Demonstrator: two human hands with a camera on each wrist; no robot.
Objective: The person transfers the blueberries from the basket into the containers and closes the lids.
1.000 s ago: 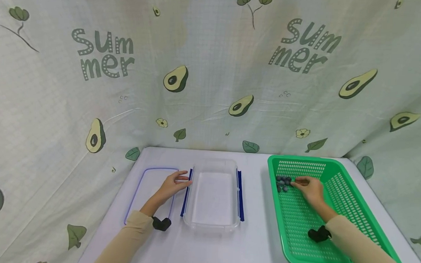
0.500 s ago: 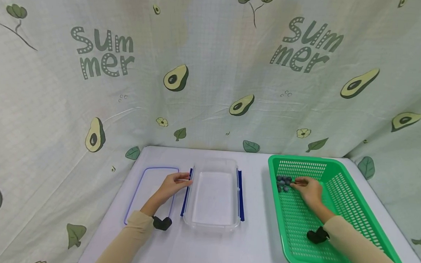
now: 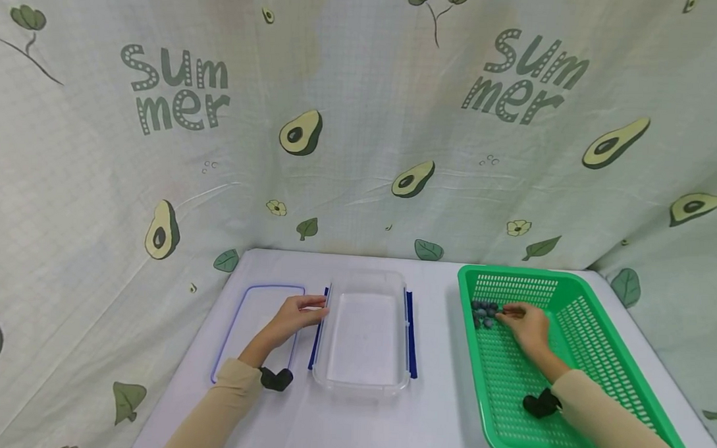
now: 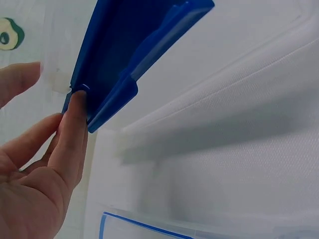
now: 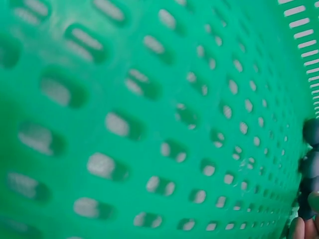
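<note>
A clear plastic box with blue side latches stands on the table. My left hand is at its left side, its fairly straight fingers touching the left blue latch while the thumb stays apart. Inside the green basket, my right hand has thumb and fingertips close together at a small group of dark blueberries. In the right wrist view the blueberries show at the right edge, with fingertips just below. I cannot tell whether a berry is between them.
A clear lid with a blue-violet seal lies left of the box, partly behind the left forearm. The basket's slotted walls rise around the right hand. A printed curtain hangs behind the white table.
The left fingers have drawn slightly closer to the latch and thumb. The right hand stays at the blueberries with barely any movement, and the view has shifted slightly.
</note>
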